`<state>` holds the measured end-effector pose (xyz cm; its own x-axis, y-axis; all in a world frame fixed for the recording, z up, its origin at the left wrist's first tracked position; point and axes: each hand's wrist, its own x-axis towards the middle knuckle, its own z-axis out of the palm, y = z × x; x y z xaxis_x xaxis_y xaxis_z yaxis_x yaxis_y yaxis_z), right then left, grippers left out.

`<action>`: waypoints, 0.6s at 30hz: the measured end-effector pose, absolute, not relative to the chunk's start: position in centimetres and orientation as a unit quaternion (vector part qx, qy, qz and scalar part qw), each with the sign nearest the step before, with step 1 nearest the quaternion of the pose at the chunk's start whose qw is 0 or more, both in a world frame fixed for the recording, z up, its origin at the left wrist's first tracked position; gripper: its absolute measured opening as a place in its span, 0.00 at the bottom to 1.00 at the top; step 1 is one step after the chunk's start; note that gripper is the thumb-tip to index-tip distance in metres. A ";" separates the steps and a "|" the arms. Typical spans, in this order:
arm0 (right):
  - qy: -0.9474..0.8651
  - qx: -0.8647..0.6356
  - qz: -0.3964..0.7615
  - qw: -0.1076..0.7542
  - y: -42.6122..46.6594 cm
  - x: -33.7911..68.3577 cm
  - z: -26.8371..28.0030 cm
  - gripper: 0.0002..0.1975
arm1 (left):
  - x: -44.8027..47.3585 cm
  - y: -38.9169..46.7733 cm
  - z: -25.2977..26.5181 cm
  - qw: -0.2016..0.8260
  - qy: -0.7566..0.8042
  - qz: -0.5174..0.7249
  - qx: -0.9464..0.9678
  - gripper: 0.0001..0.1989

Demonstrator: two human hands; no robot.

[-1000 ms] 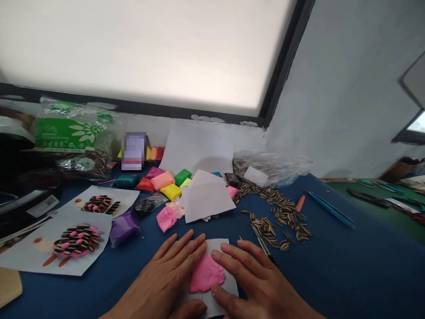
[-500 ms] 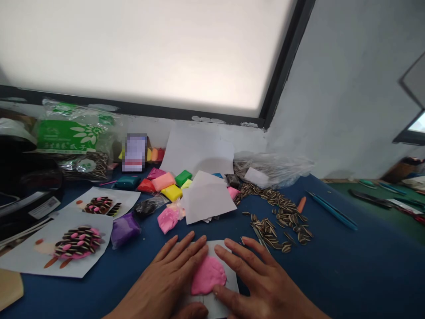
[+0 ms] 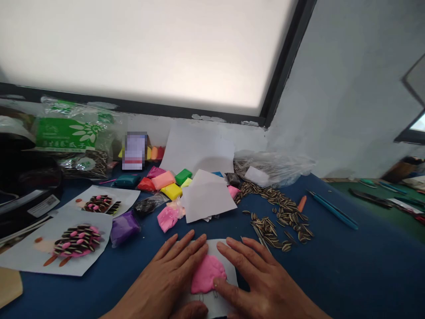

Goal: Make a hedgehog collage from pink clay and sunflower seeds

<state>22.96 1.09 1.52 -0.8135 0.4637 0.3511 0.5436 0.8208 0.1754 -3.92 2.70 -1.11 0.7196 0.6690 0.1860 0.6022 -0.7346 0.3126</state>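
Observation:
A flattened patch of pink clay lies on a white sheet of paper at the bottom middle; short pencil lines show below it. My left hand rests flat along the clay's left side, fingers stretched forward over the paper's edge. On the other side, my right hand has its fingers spread, with the thumb tip touching the clay's lower right edge. Neither hand grips anything. A thin tool lies partly hidden beyond my right fingertips, beside loose sunflower seeds.
Two papers with hedgehog figures of clay and seeds lie at left, near a purple clay pack. Colourful clay packs and white cards sit ahead. A blue pen-like tool lies right; a seed bag stands back left.
My right thumb has shifted slightly up along the clay's lower right edge, and that edge looks a little more pressed in. My left hand stays nearly still.

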 end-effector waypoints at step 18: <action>-0.899 -0.326 -0.058 0.287 0.5 21.8 1.9 0.10 | -4.2 3.3 -3.3 0.129 0.341 0.147 0.919 0.41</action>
<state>21.85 0.55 1.90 -0.6233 0.5527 0.5532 0.6193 0.7808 -0.0822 -4.15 3.32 -3.25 0.7235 0.6656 0.1830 0.5897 -0.7337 0.3375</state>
